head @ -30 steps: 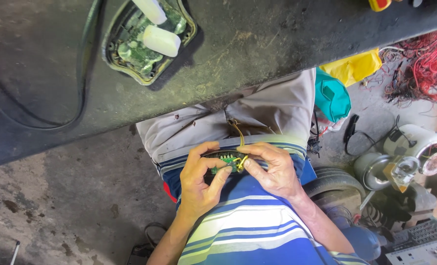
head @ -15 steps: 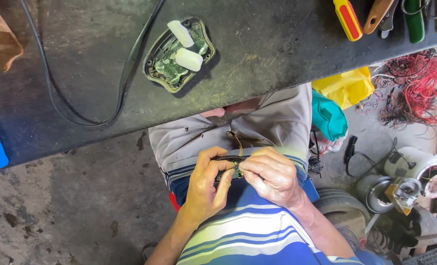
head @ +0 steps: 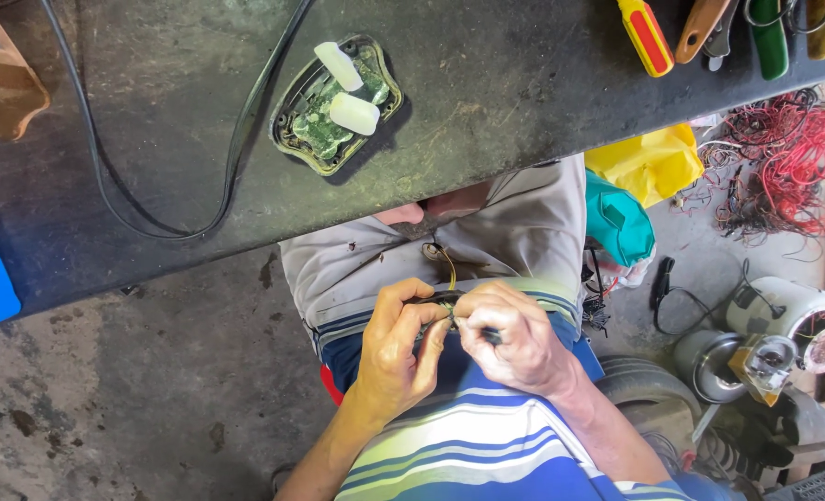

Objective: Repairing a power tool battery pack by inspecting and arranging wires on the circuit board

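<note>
Two hands are working close together over the person's lap, fingertips almost meeting. The left hand (head: 396, 348) is curling around a small dark part (head: 438, 300), thumb and forefinger pinching its near end. The right hand (head: 514, 339) is closing on the same part from the other side, fingers clenched, with a thin dark tool tip (head: 491, 336) poking out below its knuckles; whether that tip is touching the part I cannot tell. A thin yellowish wire (head: 449, 269) is rising from the part, just above the pinch, and looping toward the grey trousers (head: 524, 232).

Well above the pinch, a dark workbench (head: 486, 83) is carrying an oval open casing (head: 287, 125) with two white blocks (head: 353, 113) lying in it, and a black cable (head: 236, 158) is curving past the casing's left side. Far up and to the right of the hands, a yellow-and-red screwdriver handle (head: 646, 35) is lying on the bench edge. Right of the hands, on the floor, a yellow bag (head: 649, 162), a teal cloth (head: 616, 223) and a tangle of red wires (head: 793, 158) are lying apart from the hands.
</note>
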